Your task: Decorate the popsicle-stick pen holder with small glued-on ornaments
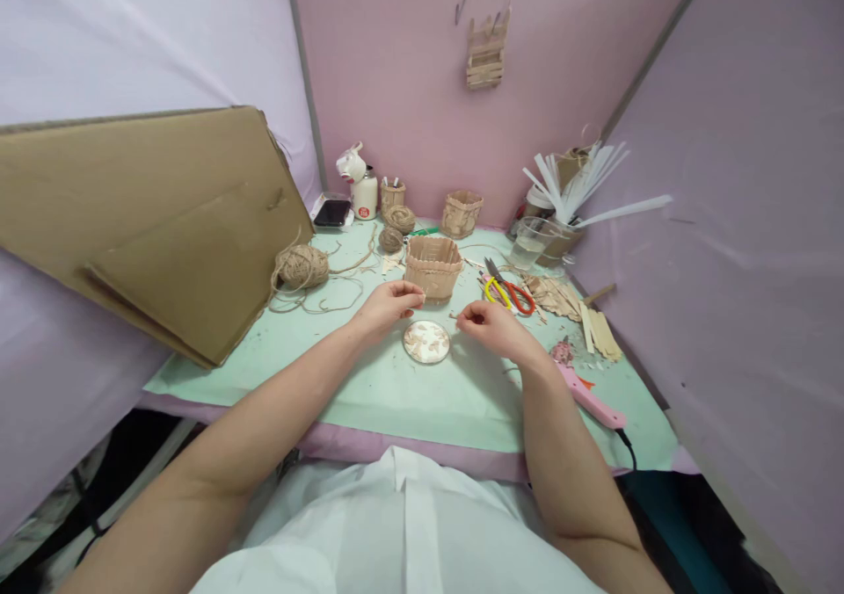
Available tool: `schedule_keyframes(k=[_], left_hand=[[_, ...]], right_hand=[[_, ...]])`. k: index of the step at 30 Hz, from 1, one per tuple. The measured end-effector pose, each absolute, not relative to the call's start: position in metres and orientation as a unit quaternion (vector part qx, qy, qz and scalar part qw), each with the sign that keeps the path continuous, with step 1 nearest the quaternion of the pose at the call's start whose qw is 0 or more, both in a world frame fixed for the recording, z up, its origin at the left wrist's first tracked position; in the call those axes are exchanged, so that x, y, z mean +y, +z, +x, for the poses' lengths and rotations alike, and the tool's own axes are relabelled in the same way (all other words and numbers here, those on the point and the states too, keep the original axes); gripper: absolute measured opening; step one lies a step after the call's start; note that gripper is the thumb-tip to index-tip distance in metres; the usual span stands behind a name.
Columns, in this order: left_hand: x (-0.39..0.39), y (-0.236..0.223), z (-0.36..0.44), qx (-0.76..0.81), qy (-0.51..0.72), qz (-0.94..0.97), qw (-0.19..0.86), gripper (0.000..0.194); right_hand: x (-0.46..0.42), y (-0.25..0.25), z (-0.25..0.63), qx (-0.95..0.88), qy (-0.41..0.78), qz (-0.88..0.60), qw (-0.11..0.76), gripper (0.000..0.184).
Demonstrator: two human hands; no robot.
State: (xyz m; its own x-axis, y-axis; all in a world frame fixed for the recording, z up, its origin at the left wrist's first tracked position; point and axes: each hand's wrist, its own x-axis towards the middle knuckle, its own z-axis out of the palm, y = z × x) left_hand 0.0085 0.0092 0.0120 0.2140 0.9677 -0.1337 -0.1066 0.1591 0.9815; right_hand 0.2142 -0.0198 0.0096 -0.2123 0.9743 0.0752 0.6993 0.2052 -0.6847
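My left hand [394,304] is closed in a pinch at the near left of a small wooden-slat basket [432,269]. Whatever lies between its fingertips is too small to name. To the right, my right hand [489,323] also pinches, and a tiny light bit pokes out from its fingertips. A gap separates the two hands. Between and just below them lies a round white disc [425,343] with thin tan flakes scattered over it. The basket stands upright behind the disc.
Scissors [506,288] with yellow and red handles lie right of the basket, near wood scraps [557,297]. A pink glue gun [590,396] rests at the right edge. Twine [303,265] sits left, before a large cardboard sheet [185,225]. A plastic cup [531,242] stands back right.
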Motion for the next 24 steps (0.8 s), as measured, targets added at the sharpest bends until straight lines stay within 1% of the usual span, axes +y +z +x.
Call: schedule_keyframes(k=[5,7,10,13,14,16,19,21,24], left_hand=[[0.011,0.01,0.009,0.435,0.444,0.472,0.625,0.016],[0.011,0.01,0.009,0.432,0.449,0.468,0.627,0.019],[0.01,0.012,0.009,0.435,0.448,0.463,0.629,0.021],[0.009,0.014,0.008,0.437,0.436,0.465,0.634,0.021],[0.008,0.015,0.007,0.435,0.434,0.466,0.636,0.021],[0.009,0.014,0.006,0.431,0.435,0.47,0.636,0.022],[0.011,0.01,0.003,0.424,0.434,0.482,0.632,0.025],[0.014,0.007,0.001,0.421,0.436,0.483,0.631,0.027],[0.018,0.005,-0.002,0.422,0.445,0.469,0.635,0.028]], right_hand=[[-0.032,0.008,0.232,-0.754,0.219,-0.597,0.163,0.012],[-0.036,0.005,0.231,-0.756,0.212,-0.603,0.143,0.013],[-0.043,0.008,0.23,-0.748,0.196,-0.615,0.156,0.013],[-0.059,0.019,0.241,-0.724,0.139,-0.646,0.196,0.02],[-0.066,0.024,0.25,-0.71,0.117,-0.663,0.209,0.021],[-0.081,0.029,0.272,-0.677,0.088,-0.7,0.209,0.02],[-0.1,0.027,0.309,-0.641,0.052,-0.75,0.152,0.022],[-0.106,0.019,0.329,-0.635,0.039,-0.764,0.107,0.033],[-0.107,0.009,0.342,-0.63,0.074,-0.772,0.052,0.031]])
